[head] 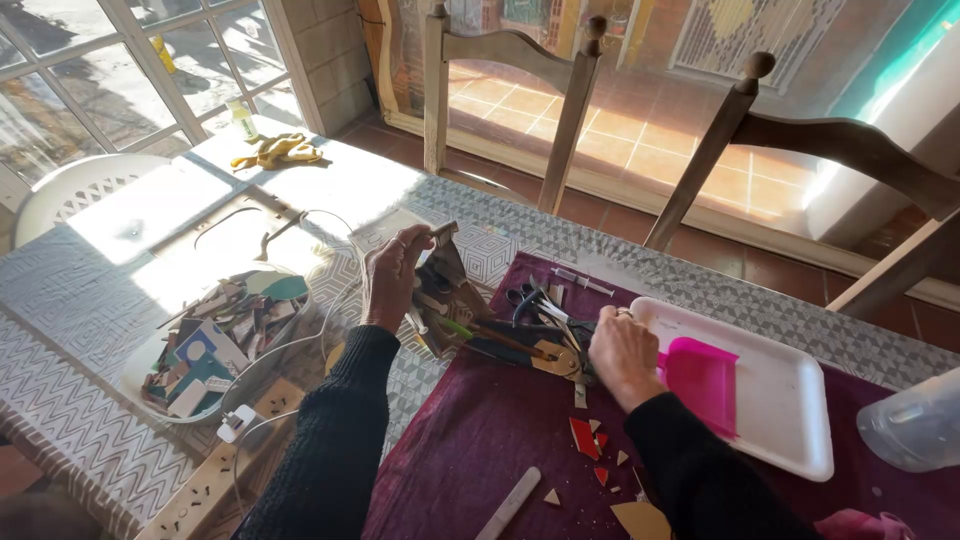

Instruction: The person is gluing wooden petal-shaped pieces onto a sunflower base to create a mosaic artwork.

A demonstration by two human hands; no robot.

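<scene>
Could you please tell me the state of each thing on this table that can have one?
Left hand: raised, pinching a brown shard.
Right hand: resting on the tool pile.
Scissors: lying flat; whether open is unclear.
Bowl: full of coloured pieces.
Tray: holds a pink dustpan, upright on its base.
Red shards: scattered on the maroon cloth.
Nail file: lying flat.
</scene>
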